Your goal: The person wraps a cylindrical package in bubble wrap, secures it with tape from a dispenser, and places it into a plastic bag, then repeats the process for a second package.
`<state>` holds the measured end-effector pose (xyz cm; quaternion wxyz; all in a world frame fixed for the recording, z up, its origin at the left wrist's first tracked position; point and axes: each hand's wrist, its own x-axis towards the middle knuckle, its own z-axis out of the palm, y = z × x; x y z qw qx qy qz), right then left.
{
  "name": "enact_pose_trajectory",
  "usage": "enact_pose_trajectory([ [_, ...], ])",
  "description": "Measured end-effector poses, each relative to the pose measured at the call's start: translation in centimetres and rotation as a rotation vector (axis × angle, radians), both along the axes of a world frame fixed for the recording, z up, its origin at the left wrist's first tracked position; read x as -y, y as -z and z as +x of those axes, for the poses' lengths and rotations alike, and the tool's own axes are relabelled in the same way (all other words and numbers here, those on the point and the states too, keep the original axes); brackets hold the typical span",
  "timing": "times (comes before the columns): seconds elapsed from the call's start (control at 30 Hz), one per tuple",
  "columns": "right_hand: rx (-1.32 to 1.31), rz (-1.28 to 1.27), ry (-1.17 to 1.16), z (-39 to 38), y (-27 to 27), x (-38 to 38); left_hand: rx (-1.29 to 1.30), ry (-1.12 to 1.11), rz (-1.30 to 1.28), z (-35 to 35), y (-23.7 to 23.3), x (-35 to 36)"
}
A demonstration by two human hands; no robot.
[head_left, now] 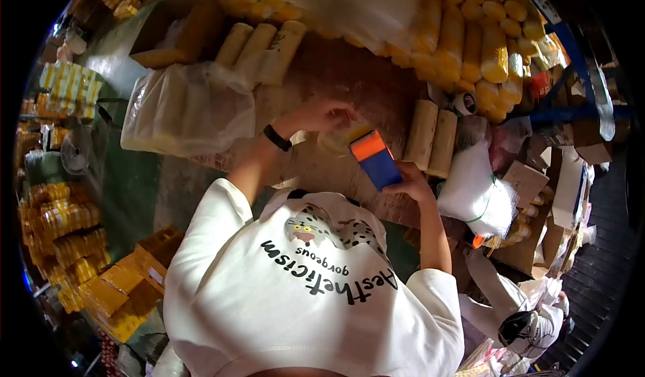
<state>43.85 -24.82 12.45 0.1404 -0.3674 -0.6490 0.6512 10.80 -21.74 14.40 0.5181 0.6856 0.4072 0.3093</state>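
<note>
My right hand (411, 183) grips the blue end of a rectangular blue-and-orange object (377, 164), held at a tilt above the brown table (295, 159). Its exact kind does not show clearly. Beside its orange end is a pale yellowish, see-through piece (338, 142), partly blurred. My left hand (328, 116), with a black band on the wrist, is close to this piece. Its fingers are curled together, and what they pinch, if anything, is too small to make out.
Cream-coloured rolls in plastic wrap (191, 105) lie at the table's left, by an open cardboard box (180, 31). Yellow wrapped rolls (463, 41) are piled at the back. Two upright rolls (423, 135) and a bubble-wrap bundle (470, 185) are at right. Another person (531, 316) is lower right.
</note>
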Motion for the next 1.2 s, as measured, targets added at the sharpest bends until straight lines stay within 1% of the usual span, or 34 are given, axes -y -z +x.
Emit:
enact_pose_trajectory([
  [0.1,0.168,-0.05,-0.031,-0.8,-2.3,-1.1,0.036,0.008,-0.18,-0.5,-1.7,-0.2],
  [0.13,0.173,-0.052,-0.045,-0.9,-2.2,-1.3,0.045,0.002,-0.237,-0.4,-2.3,-0.4],
  [0.23,0.175,-0.073,-0.055,-0.8,-1.9,-1.5,-0.252,0.199,-0.282,-0.2,-4.2,-1.2],
  [0.33,0.158,-0.113,-0.018,-1.2,-2.1,-1.3,-0.179,0.169,-0.065,-0.5,-1.6,-1.2],
  [0.4,0.163,-0.127,-0.009,-1.4,-2.3,-1.1,-0.15,0.155,-0.048,-0.5,-0.6,-1.4],
  [0.5,0.146,-0.062,0.009,-1.9,-2.9,-0.7,-0.162,0.116,-0.053,-0.1,-0.9,-1.3],
  [0.6,0.133,-0.143,0.038,-2.0,-3.2,-0.4,-0.153,0.067,-0.034,0.1,-0.4,-1.3],
  [0.7,0.113,-0.256,0.166,-2.8,-4.9,0.7,-0.189,0.057,-0.038,0.2,-0.1,-1.2],
  [0.73,0.109,-0.247,0.185,-2.9,-4.6,1.0,-0.211,0.06,-0.045,0.2,-0.3,-1.2],
  [0.83,0.087,-0.222,0.26,-3.2,-4.0,1.8,-0.206,0.011,0.05,0.1,0.6,-1.4],
  [0.9,0.061,-0.219,0.326,-3.7,-4.2,2.6,-0.22,0.01,0.014,0.0,0.5,-1.3],
  [0.93,0.077,-0.203,0.317,-4.0,-4.4,2.6,-0.228,0.007,-0.005,-0.1,0.3,-1.2],
  [1.03,0.144,-0.133,0.292,-4.6,-4.9,2.8,-0.206,0.0,0.072,0.0,0.8,-0.8],
  [1.13,0.237,-0.038,0.26,-5.2,-5.6,2.3,-0.33,0.017,0.067,0.0,-0.2,-0.7],
  [1.2,0.286,-0.015,0.255,-5.7,-6.4,2.4,-0.415,-0.074,0.054,0.0,-1.6,0.2],
])
